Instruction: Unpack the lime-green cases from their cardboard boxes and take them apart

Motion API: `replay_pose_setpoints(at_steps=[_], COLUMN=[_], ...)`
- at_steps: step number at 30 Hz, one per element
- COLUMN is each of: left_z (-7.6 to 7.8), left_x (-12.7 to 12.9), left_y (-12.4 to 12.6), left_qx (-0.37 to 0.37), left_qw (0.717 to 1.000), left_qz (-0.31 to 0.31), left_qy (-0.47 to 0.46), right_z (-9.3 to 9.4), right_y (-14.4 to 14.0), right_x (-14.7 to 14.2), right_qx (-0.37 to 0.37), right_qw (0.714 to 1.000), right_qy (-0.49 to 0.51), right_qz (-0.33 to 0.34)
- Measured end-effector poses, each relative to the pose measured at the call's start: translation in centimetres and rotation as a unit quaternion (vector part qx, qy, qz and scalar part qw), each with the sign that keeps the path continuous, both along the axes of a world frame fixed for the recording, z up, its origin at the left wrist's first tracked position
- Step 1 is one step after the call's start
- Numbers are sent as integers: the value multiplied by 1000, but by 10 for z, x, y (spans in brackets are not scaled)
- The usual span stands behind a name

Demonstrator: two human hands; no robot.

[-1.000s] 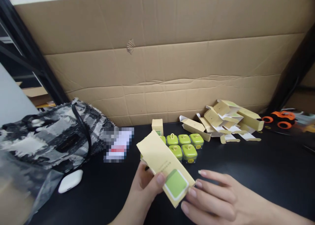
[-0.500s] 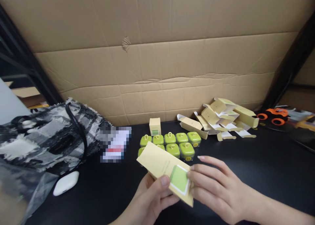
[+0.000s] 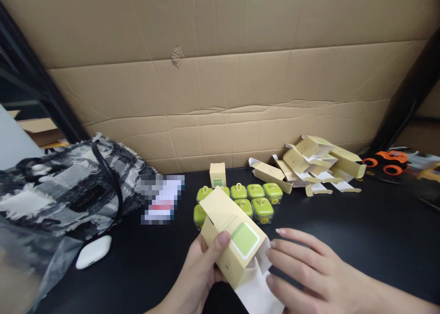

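My left hand (image 3: pixel 199 272) grips a long pale-yellow carton (image 3: pixel 231 235) with a green square printed on its face, thumb on top. The carton is popped into a box shape and its near end is open, with a white flap (image 3: pixel 256 292) hanging out. My right hand (image 3: pixel 302 270) rests at that open end, fingers spread and touching the flap. Just behind the carton, several small green square cases (image 3: pixel 256 199) sit in rows on the black table (image 3: pixel 343 231). A small closed yellow box (image 3: pixel 217 174) stands behind them.
A heap of opened yellow cartons (image 3: pixel 316 165) lies at the back right, an orange toy vehicle (image 3: pixel 388 160) beyond it. A black-and-white fabric bag (image 3: pixel 65 190), a white earbud case (image 3: pixel 93 252) and clear plastic (image 3: pixel 24 263) lie left. A cardboard wall (image 3: pixel 220 75) backs the table.
The carton went from flat to squared up into a box, and its near end has come open with the white flap out. My right hand slid to that end.
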State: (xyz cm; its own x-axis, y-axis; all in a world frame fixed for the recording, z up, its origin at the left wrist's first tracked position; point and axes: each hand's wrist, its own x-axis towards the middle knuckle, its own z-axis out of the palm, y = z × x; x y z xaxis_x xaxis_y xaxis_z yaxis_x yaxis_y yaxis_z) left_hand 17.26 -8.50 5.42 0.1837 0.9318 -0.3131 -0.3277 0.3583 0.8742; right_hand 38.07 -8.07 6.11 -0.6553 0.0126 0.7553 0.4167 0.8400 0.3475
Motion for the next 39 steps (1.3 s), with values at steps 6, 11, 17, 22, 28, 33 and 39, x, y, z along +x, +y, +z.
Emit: replay_pose_setpoints(at_steps=[6,11,17,22,28,33,39], left_z=[3,10,9,-2,-13,-28,-12], left_x=[0,-1,-2,2,2,-5,-4], left_y=[-5,-6,3,0,-10,0,0], left_qx=[27,66,75,131,163,227,191], left_qw=[999,994,997,989,985,945,921], left_qz=[-35,-71,-8,27,-49,-215,-269], left_qy=[-24,-45,28,58,27,92,206], right_z=[-3,3,11,-3,-4,51,84], right_y=[2,4,-2,-6,0,62,173], right_x=[1,3,1,-6,-10,13,25], right_qx=[-9,3,-40,-243,-573,-456,-448], right_qw=[999,996,993,967,783,847,875], right_qy=[-49,-75,-104,73,228,271,106], right_qz=[-10,49,48,-20,81,13,-147])
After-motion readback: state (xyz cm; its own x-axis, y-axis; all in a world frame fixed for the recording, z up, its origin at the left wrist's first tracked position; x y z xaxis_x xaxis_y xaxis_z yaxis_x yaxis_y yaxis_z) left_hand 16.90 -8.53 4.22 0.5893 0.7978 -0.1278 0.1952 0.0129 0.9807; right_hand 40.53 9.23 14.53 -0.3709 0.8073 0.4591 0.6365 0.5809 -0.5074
